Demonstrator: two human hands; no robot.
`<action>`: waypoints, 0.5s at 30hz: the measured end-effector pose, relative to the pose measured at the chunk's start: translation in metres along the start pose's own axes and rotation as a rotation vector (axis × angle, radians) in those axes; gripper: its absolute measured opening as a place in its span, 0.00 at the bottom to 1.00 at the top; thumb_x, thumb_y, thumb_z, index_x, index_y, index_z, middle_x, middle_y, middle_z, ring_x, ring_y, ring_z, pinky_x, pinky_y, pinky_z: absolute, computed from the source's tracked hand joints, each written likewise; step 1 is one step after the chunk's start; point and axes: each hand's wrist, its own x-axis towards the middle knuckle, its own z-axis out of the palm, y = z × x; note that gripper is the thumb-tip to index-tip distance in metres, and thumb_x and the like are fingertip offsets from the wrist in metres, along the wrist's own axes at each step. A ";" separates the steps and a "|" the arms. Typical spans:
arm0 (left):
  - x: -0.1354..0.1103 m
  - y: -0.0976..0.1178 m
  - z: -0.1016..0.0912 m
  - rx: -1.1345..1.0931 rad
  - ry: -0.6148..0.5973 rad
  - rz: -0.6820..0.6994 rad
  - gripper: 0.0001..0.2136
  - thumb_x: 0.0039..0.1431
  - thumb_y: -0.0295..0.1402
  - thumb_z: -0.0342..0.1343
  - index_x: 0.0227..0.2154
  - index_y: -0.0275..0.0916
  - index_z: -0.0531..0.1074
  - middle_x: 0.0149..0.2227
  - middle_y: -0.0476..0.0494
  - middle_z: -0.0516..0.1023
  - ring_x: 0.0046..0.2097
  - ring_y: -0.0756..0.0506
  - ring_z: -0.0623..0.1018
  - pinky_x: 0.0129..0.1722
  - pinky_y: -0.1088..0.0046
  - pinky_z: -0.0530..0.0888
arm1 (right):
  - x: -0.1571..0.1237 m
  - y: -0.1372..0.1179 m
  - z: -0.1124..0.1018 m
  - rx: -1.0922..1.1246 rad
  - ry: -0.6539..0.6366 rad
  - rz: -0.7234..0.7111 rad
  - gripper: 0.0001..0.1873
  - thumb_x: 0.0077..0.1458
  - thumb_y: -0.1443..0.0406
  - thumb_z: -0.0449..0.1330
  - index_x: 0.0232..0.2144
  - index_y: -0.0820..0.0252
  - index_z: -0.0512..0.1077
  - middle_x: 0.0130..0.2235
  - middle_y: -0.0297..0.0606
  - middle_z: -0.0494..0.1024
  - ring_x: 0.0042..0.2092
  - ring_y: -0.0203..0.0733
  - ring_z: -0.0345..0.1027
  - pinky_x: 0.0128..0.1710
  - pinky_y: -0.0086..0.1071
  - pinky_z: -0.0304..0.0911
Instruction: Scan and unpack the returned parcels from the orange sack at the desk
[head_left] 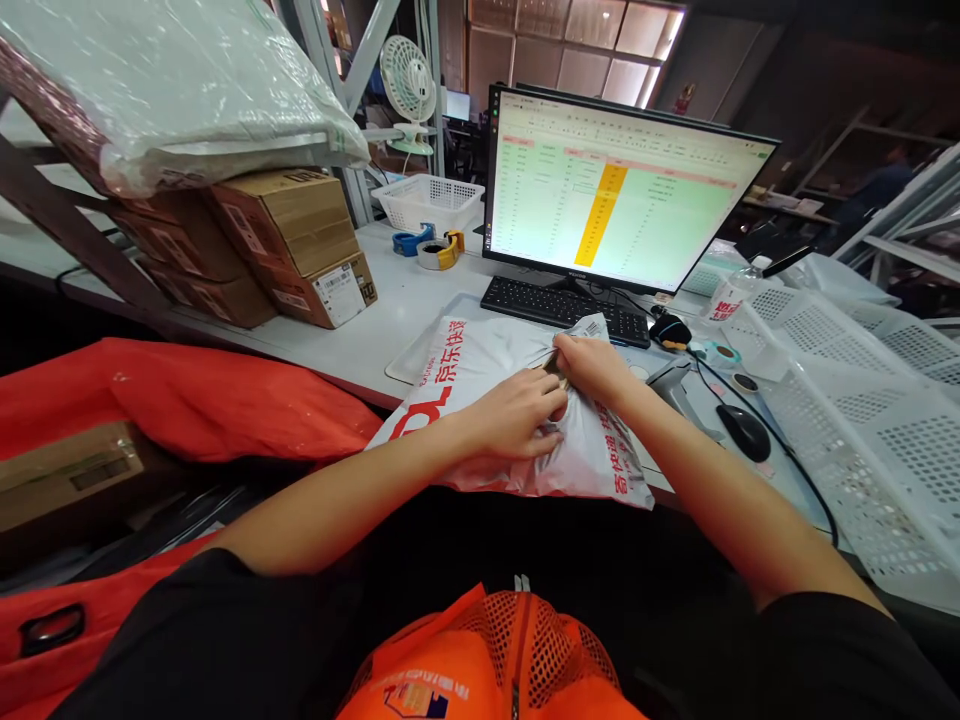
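Observation:
A white plastic mailing bag with red lettering [495,340] lies across the front edge of the desk. Both hands meet at a gap in its upper side, where a bit of something tan shows. My left hand [525,412] rests on the bag with its fingers curled in at the near side of that gap, gripping the plastic. My right hand [589,364] is closed on the bag's film at the far right side of the gap, thumb and fingers pinched together. What the bag contains is mostly hidden.
A black keyboard [562,303] and monitor [615,190] stand behind the bag. Tape dispensers [439,252] and stacked cartons [289,235] are at left. On the right sit a black mouse [742,432], a handheld scanner [679,385], a bottle [735,295] and white perforated baskets [862,430].

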 end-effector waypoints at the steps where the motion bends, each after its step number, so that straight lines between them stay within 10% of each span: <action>1: 0.001 0.000 0.001 -0.042 0.013 -0.022 0.09 0.66 0.41 0.58 0.40 0.40 0.71 0.44 0.39 0.76 0.46 0.39 0.75 0.50 0.61 0.73 | 0.002 -0.003 -0.003 0.007 -0.009 0.033 0.17 0.70 0.67 0.48 0.53 0.63 0.74 0.48 0.50 0.83 0.46 0.52 0.76 0.40 0.37 0.58; 8: 0.006 -0.002 0.014 -0.004 0.110 -0.019 0.11 0.72 0.40 0.48 0.40 0.39 0.69 0.40 0.40 0.80 0.39 0.41 0.79 0.38 0.65 0.73 | 0.002 -0.024 -0.011 0.101 -0.078 -0.255 0.22 0.59 0.63 0.66 0.55 0.63 0.75 0.52 0.49 0.79 0.53 0.52 0.73 0.50 0.36 0.63; 15: 0.021 0.019 0.009 0.103 0.035 -0.301 0.12 0.76 0.37 0.44 0.43 0.38 0.71 0.41 0.36 0.84 0.44 0.36 0.84 0.43 0.61 0.75 | 0.019 -0.036 -0.005 0.060 0.043 -0.051 0.09 0.66 0.66 0.60 0.46 0.56 0.78 0.41 0.41 0.85 0.43 0.47 0.78 0.39 0.34 0.64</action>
